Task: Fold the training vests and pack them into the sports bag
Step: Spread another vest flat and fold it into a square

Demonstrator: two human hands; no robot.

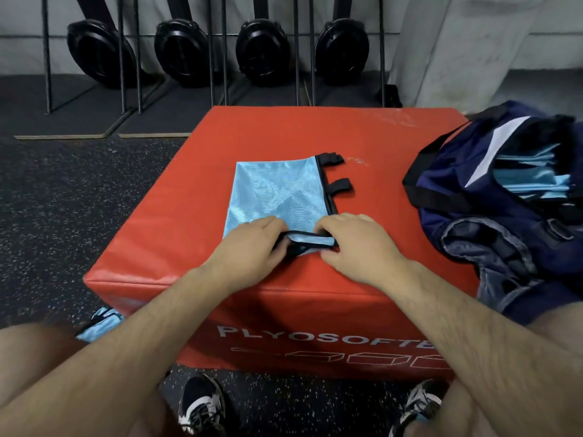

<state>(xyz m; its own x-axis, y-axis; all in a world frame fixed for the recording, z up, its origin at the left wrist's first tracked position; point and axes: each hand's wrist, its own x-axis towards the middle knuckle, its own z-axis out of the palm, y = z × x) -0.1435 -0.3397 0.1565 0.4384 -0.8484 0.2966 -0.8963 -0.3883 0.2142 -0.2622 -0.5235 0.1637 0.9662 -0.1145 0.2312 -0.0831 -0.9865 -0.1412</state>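
A light blue mesh training vest (277, 190) with black trim lies flat on the red plyo box (176, 216), two black straps sticking out at its far right corner. My left hand (252, 244) and my right hand (356, 247) both pinch the vest's near black-edged end, which is turned up a little off the box. The navy sports bag (504, 200) sits open on the box's right side, with several folded light blue vests (533, 171) inside it.
Another light blue vest (101, 323) lies on the speckled floor left of the box, by my left knee. Black rowing machines (179, 48) stand stored upright along the back wall. My shoes (202, 402) rest on the floor in front of the box.
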